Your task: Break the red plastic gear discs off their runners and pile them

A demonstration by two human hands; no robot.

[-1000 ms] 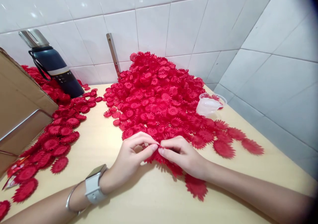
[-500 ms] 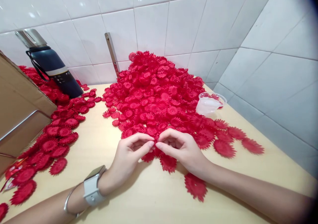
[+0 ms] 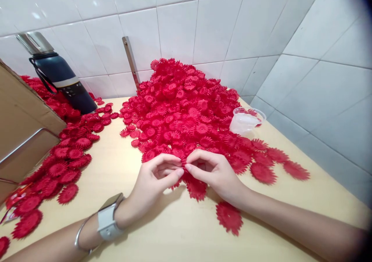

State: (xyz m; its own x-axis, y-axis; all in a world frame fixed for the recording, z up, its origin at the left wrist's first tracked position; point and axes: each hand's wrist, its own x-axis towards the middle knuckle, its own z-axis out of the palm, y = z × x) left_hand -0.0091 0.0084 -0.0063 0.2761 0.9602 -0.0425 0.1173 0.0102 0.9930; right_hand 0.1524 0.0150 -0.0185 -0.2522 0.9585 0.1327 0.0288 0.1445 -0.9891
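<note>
Both hands meet in front of a big heap of red flower-shaped pieces with toothed edges. My left hand, wearing a watch and a bangle at the wrist, pinches a small red flower piece between thumb and forefinger. From the other side my right hand pinches the same piece, its fingertips almost touching the left ones. Most of the held piece is hidden by the fingers. Just below the hands lies another red flower piece, and a single loose flower rests nearer me, under the right forearm.
A clear plastic cup sits at the heap's right side. On the left, a dark blue flask stands among more red pieces, behind a cardboard box. A metal strip leans near the tiled wall.
Both hands have shifted very slightly right, still pinching together. A little more red shows between the fingertips. Everything else stays in place.
</note>
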